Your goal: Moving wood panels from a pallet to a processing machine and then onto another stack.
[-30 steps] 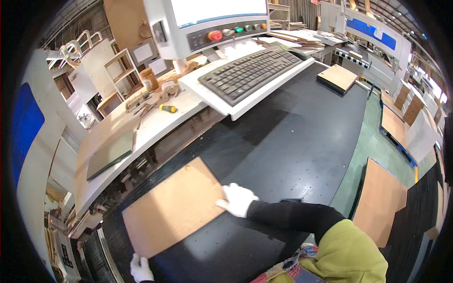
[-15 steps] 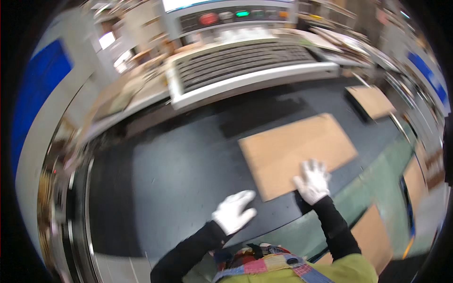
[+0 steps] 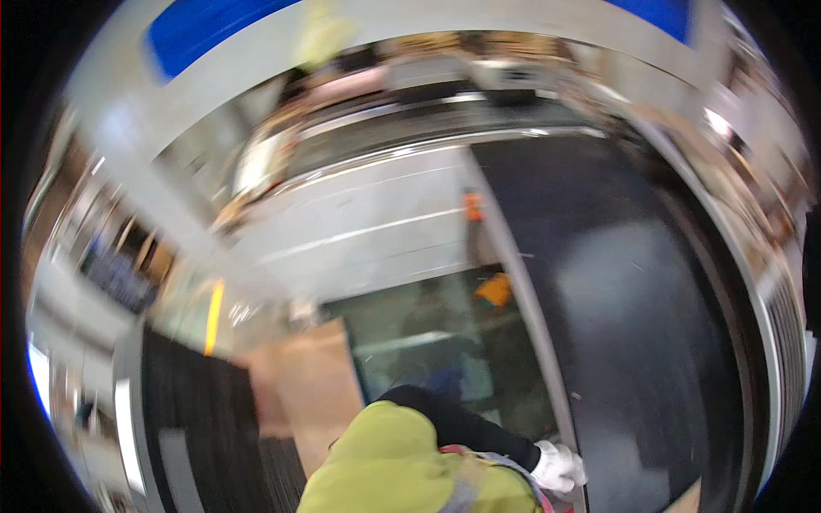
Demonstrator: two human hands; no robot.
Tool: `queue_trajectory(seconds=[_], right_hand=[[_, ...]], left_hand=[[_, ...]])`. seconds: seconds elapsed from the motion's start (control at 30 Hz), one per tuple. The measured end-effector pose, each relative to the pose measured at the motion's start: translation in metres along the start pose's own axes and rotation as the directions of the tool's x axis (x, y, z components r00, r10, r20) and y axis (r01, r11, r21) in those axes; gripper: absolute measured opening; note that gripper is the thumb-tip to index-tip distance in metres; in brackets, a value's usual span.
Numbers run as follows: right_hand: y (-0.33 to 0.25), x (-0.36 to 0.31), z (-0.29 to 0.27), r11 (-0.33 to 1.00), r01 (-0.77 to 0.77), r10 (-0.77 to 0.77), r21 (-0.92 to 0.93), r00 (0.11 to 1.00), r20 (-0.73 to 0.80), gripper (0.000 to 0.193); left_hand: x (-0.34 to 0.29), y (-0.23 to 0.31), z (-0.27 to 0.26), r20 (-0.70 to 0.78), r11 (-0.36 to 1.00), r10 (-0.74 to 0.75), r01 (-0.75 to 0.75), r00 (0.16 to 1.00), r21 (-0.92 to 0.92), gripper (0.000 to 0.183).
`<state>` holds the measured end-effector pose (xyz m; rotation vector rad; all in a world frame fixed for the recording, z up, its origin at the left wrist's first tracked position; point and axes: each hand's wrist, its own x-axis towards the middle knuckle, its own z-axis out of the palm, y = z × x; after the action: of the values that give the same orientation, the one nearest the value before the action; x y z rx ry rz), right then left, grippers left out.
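My left hand [image 3: 560,468], in a white glove, is at the near edge of the black work surface [image 3: 633,342]. Its black sleeve reaches across from my lime-green clothing. Motion blurs the fingers, so their grip does not show. A corner of the brown board [image 3: 687,499] lies on the black surface at the bottom right, mostly cut off by the picture's rim. My right hand is out of sight.
Pale grey panels [image 3: 359,214] run beside the black surface, with an orange-yellow object [image 3: 493,290] by its edge. Brown sheets [image 3: 312,380] and a dark ribbed stack [image 3: 201,410] stand at the left. A grey beam with blue panels [image 3: 214,30] spans the top.
The view has swung far to the left, away from the keyboard and screen. The brown board has slid to the bottom right rim. My right hand has gone out of view.
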<state>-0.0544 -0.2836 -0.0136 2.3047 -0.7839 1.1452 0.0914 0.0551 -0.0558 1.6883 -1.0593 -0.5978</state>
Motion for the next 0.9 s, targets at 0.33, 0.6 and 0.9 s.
queue_trajectory(seconds=[0.33,0.6,0.9], right_hand=[[-0.388,-0.022,-0.183,-0.176,-0.003,-0.675,0.984,0.728,-0.119,0.032],[-0.565,-0.175,-0.380,-0.332,-0.437,-0.841,0.836,-0.265,-0.472,0.050],[-0.524,-0.460,-0.710,-0.767,-0.610,0.092,0.200,-0.412,-0.907,0.068]], left_hand=[[-0.235,-0.007,-0.030,-0.606,0.791,-0.577,0.560,0.548,-0.246,0.039],[-0.566,0.036,0.081,-0.340,0.426,-0.542,0.098,-0.769,-0.900,0.044],[-0.748,0.116,0.323,0.624,0.874,-0.361,-0.019,-0.693,0.485,0.062]])
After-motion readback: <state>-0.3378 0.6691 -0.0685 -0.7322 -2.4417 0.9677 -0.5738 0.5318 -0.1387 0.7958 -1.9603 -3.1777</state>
